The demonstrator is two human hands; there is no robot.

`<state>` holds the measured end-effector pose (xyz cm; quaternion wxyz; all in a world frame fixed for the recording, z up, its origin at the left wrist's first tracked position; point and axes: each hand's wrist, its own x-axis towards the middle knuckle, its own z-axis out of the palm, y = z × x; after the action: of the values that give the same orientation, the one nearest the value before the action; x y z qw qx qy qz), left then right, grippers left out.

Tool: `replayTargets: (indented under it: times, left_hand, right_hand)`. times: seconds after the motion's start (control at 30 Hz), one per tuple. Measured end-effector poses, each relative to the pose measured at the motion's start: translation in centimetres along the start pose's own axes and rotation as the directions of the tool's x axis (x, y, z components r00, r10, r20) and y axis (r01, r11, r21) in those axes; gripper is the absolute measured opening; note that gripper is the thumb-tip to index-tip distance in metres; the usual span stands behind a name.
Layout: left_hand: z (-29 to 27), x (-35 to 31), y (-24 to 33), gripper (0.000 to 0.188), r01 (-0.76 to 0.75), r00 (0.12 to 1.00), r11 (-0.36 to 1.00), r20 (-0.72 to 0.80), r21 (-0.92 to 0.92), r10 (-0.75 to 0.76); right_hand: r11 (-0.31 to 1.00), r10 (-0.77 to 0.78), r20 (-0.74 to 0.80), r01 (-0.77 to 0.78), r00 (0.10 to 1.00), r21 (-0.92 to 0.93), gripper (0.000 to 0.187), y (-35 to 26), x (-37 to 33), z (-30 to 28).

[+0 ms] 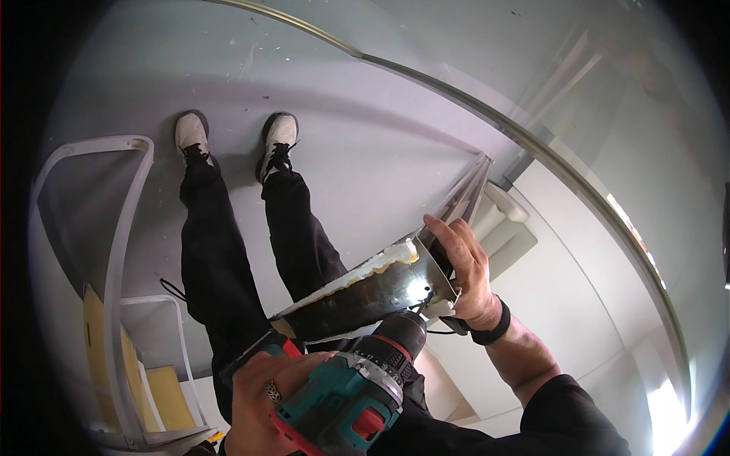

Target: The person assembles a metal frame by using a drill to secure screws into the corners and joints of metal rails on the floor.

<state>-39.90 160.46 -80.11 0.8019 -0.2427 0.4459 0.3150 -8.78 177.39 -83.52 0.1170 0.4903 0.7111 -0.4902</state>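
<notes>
Head view: the person stands high up, looking straight down past black trousers and two light shoes to the pale floor, with a white ladder frame at 9 o'clock.

The left hand, a ring on one finger, is wrapped tight around the grip of a teal and black cordless drill at 6 o'clock. The drill's chuck points up toward 1 o'clock and sits right against a dark metal bracket plate near the centre. A lumpy strip of yellowish foam runs along the plate's upper edge.

The right hand, a black band at the wrist, clamps the plate's far end at 3 o'clock, thumb and fingers closed over it where it meets a long metal rail.

The step in hand looks like driving or drilling at the plate. The next move seems to call for a steady brace from the right hand and the drill kept square. Whether a bit or screw is seated cannot be told.
</notes>
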Motion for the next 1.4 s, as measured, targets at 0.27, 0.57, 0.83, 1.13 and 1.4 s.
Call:
replayTargets:
  times: [0.27,0.57,0.83,1.13,1.4]
  left_hand:
    - [1.6,1.2,3.1,0.036,-0.198,0.980,0.842,0.091,0.502,0.176]
    - [3.2,3.7,6.4,0.051,-0.210,0.978,0.676,0.158,0.706,0.139]
    - [5.1,6.2,9.4,0.041,-0.535,0.806,-0.111,0.546,0.837,0.228]
    - [5.0,5.6,8.7,0.039,-0.354,0.934,0.330,0.347,0.875,0.080]
    - [5.7,6.7,9.4,0.040,-0.470,0.874,-0.063,0.474,0.880,0.103]
  right_hand:
    - [1.000,-0.024,-0.015,0.024,1.000,-0.015,0.097,0.2,0.1,0.5]
    - [1.000,-0.025,-0.015,0.025,1.000,-0.009,0.092,-0.4,0.1,0.5]
    - [0.998,-0.031,-0.006,0.031,0.999,-0.053,0.092,-0.4,0.1,0.8]
    - [0.998,-0.045,0.019,0.046,0.999,-0.045,0.096,-0.2,0.1,0.6]
    - [0.998,-0.064,0.026,0.064,0.998,-0.025,0.099,0.1,-0.3,1.0]
